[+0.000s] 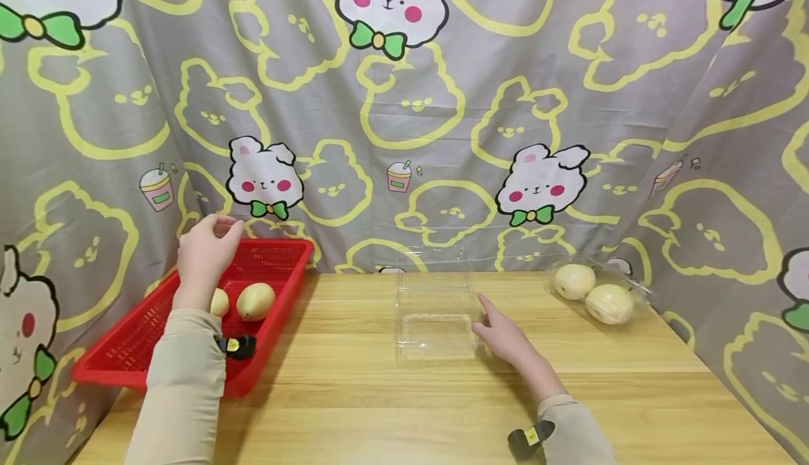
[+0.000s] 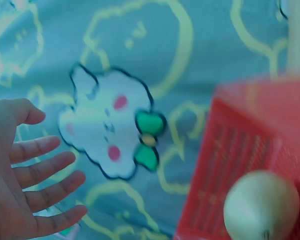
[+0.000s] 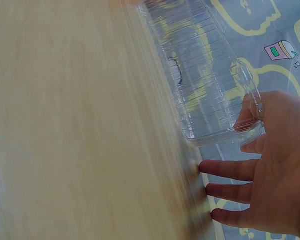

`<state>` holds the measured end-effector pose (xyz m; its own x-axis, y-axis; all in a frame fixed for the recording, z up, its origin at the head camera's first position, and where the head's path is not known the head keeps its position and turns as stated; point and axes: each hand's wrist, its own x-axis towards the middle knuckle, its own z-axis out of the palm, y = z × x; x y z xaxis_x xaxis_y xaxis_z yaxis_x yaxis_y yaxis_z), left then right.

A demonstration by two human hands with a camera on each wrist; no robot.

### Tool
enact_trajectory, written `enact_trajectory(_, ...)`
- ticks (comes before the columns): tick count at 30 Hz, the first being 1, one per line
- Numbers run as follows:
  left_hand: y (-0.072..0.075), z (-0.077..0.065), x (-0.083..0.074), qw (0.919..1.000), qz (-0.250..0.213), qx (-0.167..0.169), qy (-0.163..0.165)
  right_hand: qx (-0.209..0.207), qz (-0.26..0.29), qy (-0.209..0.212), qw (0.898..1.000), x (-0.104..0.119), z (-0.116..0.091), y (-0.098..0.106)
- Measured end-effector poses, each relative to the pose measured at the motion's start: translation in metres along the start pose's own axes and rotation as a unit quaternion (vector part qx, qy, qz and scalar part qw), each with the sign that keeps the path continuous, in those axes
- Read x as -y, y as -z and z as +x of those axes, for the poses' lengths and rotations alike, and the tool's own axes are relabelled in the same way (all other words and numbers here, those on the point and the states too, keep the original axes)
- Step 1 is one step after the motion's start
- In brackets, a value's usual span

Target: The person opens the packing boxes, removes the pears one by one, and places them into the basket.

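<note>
My left hand point(image 1: 208, 251) is raised over the red basket point(image 1: 296, 289), holding nothing. In the left wrist view its fingers point(image 2: 47, 170) are spread and loosely bent. Pale yellow, round fruits point(image 1: 255, 302) lie in the basket below it; the arm partly hides one. A clear plastic clamshell box point(image 1: 436, 342) stands on the table with its lid raised toward the curtain. My right hand point(image 1: 505, 338) is at the box's right edge. The right wrist view shows the thumb point(image 3: 246, 114) over the plastic edge, pinching it against the index finger, with the other fingers stretched out.
A second clear box point(image 1: 635, 286) with two of the pale fruits point(image 1: 609, 304) sits at the back right of the wooden table point(image 1: 354, 409). A patterned curtain point(image 1: 430, 121) hangs behind and along both sides. Each wrist wears a black camera strap.
</note>
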<state>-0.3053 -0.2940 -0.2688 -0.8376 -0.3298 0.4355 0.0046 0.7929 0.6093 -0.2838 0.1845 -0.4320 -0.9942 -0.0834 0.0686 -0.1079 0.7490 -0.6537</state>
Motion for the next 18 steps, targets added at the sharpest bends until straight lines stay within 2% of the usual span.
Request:
enact_trajectory(4,-0.003,-0.014,-0.019,0.9994,-0.032,-0.008,-0.014,0.000,-0.001,-0.001,1.000,-0.001,0.001,0.000)
enact_trajectory(9,-0.007,-0.031,-0.036,0.9977,-0.067,-0.007,-0.014,0.005,0.005,-0.006,1.000,-0.002,0.000,0.000)
enact_trajectory(18,-0.023,-0.051,-0.048,0.9925,-0.117,-0.026,-0.025,0.007,0.002,-0.002,1.000,-0.002,0.000,0.001)
